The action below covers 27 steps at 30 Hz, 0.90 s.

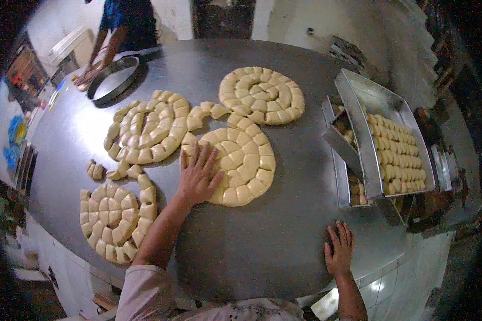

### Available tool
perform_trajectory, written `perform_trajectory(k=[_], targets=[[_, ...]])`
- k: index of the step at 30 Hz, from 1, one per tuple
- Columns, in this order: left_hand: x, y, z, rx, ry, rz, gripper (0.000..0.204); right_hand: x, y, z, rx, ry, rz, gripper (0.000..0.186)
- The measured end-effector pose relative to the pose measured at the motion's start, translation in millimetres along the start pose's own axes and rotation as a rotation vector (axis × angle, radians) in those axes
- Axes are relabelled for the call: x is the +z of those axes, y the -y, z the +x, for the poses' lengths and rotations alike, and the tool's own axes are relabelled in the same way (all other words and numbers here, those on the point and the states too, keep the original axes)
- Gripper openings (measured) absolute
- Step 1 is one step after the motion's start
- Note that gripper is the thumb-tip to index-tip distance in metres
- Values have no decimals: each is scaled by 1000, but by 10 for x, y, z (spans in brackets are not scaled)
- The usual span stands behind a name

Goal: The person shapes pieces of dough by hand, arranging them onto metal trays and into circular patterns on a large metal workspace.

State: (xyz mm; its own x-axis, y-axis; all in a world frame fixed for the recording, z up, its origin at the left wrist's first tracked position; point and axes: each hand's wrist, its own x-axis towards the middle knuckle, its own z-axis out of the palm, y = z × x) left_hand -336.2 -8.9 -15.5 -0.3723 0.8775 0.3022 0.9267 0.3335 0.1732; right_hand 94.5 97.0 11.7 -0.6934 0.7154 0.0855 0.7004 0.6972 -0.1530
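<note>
My left hand (200, 170) lies with fingers spread on the left part of a pale dough coil (246, 160), which is cut into chunks, near the middle of the metal table (289, 230). Behind it sits another cut dough coil (261, 93), whole and round. A looser coil (158, 125) lies to the left, with gaps between its rings. Nearest me on the left is a broken coil (112, 208), with a small loose dough piece (95, 170) above it. My right hand (339, 247) rests on the table at the right, fingers extended and holding nothing.
Stacked metal trays (353, 112) stand at the right; the top one holds rows of dough pieces (396, 152). At the far left, a person's hands (88, 77) are beside a round metal ring (115, 80). Several trays and shelves (24, 166) line the left side.
</note>
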Motion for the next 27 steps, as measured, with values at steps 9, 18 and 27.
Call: perform_trajectory(k=[9,18,27], targets=[[-172,17,359,7,-35,-94,38,22,-89,19,27,13,-40,45],[-218,152,-151,-533,-382,-135,17,19,-73,52,41,54,23,46],[-20,-639,-668,-672,-191,-55,32,78,-193,0,9,34,-20,46]])
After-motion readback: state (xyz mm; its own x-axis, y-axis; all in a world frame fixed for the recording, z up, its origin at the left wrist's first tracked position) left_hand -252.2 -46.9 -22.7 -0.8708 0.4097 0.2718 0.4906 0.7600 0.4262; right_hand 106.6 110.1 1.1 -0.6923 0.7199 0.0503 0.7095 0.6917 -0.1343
